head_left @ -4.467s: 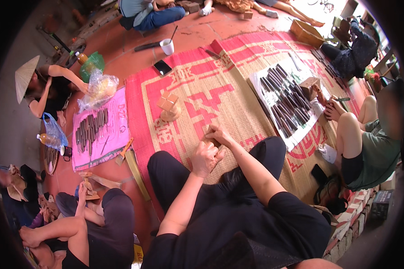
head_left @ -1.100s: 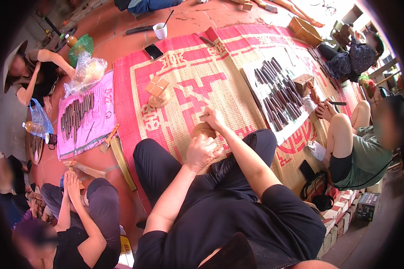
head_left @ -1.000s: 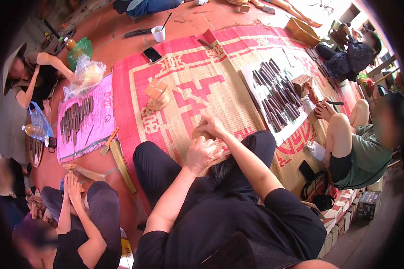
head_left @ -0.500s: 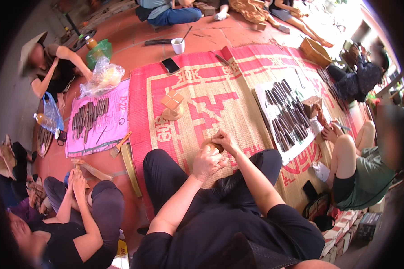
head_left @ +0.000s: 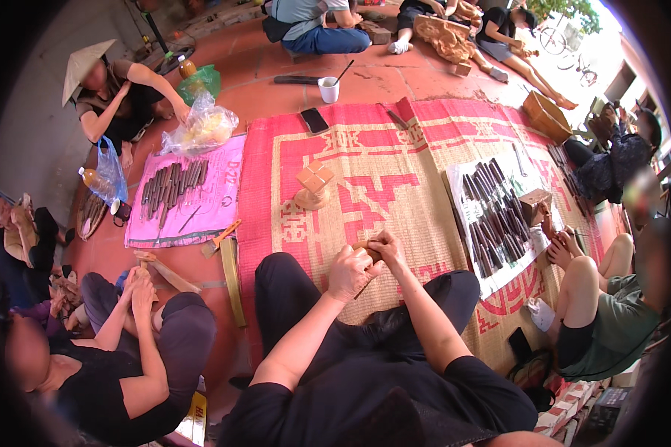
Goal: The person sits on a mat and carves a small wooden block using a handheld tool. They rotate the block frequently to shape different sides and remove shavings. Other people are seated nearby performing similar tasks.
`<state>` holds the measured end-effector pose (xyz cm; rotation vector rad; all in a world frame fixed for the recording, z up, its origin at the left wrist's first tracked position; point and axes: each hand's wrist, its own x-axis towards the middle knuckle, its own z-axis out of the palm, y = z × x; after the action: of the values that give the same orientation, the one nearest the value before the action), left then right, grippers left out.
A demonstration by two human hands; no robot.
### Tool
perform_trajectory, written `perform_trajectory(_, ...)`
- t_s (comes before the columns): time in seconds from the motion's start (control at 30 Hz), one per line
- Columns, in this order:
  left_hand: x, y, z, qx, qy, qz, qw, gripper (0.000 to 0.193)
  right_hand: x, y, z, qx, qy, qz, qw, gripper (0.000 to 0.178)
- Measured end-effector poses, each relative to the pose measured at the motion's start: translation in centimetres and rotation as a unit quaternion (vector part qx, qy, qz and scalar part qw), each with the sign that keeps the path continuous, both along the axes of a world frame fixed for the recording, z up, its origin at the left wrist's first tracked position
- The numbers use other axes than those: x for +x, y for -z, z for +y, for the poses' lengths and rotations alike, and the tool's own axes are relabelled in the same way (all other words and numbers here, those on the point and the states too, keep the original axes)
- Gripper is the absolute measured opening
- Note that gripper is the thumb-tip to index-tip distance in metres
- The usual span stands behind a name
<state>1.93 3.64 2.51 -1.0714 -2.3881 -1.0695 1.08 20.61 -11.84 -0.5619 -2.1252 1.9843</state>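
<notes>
Gripping one wood piece: left hand, right hand.

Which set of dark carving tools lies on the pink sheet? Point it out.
The row of dark carving tools left of the red woven mat; the other set lies on white paper.

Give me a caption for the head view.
Both hands grip a small wooden piece over a red woven mat.

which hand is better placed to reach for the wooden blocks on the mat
Left, probably. The left hand sits nearer the stacked wooden blocks, which lie ahead and to the left on the woven mat. The right hand is farther over; both hands close on a small wooden piece.
</notes>
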Motion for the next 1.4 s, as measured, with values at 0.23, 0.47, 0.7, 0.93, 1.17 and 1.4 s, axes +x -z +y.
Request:
perform_trajectory(0.23, 0.0, -0.7, 0.7, -0.008, 0.014, 0.022, 1.0, 0.033, -1.0, -1.0, 1.5, 0.197, 0.087, -0.109, 0.97, 0.026)
perform_trajectory(0.47, 0.2, 0.0, 0.2, 0.005, -0.021, 0.019, 1.0, 0.032, 0.8, -1.0, 0.8, -0.044, -0.029, 0.009, 0.999, 0.017)
perform_trajectory(0.7, 0.2, -0.2, 0.4, -0.012, -0.005, 0.014, 1.0, 0.032, -0.4, -1.2, 1.3, 0.198, 0.052, -0.099, 0.974, 0.023)
perform_trajectory(0.93, 0.3, 0.1, -0.2, 0.009, -0.037, 0.012, 0.999, 0.03, 0.5, -2.4, 1.5, -0.088, 0.015, 0.006, 0.996, 0.015)
perform_trajectory(1.17, 0.5, -0.8, 0.8, 0.002, -0.026, 0.007, 1.0, 0.029, -0.2, -1.0, 1.6, 0.119, 0.033, -0.089, 0.988, 0.021)
perform_trajectory(1.4, 0.0, 0.4, -0.2, -0.02, -0.028, 0.011, 0.999, 0.028, -0.9, -1.6, 1.0, -0.049, 0.008, -0.006, 0.999, 0.021)
